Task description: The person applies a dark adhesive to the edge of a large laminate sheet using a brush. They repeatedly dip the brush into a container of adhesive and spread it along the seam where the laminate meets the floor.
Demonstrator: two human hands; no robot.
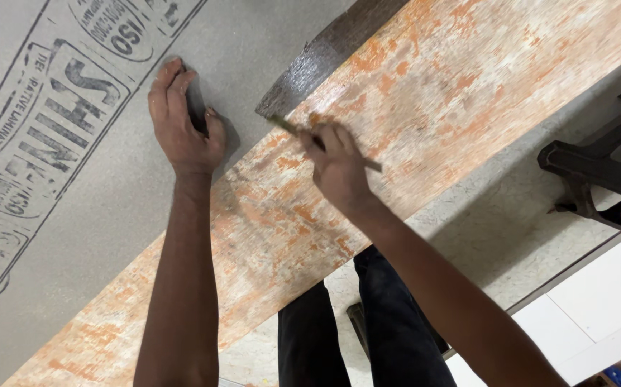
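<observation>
My left hand (pixel 181 122) presses on a grey laminate sheet (pixel 95 215) with printed markings, fingers curled around a small dark object that I cannot identify. My right hand (pixel 339 168) grips a thin pencil (pixel 285 127), its tip near the end of a dark wooden strip (pixel 325 57). Both hands work at the seam where the grey sheet meets a worn board (pixel 425 115) with orange and white patches.
The worn board's near edge runs diagonally; below it are my dark trouser legs (pixel 368 330) and a speckled floor (pixel 497 229). A black metal frame (pixel 597 172) stands at right, a white panel (pixel 597 301) at lower right.
</observation>
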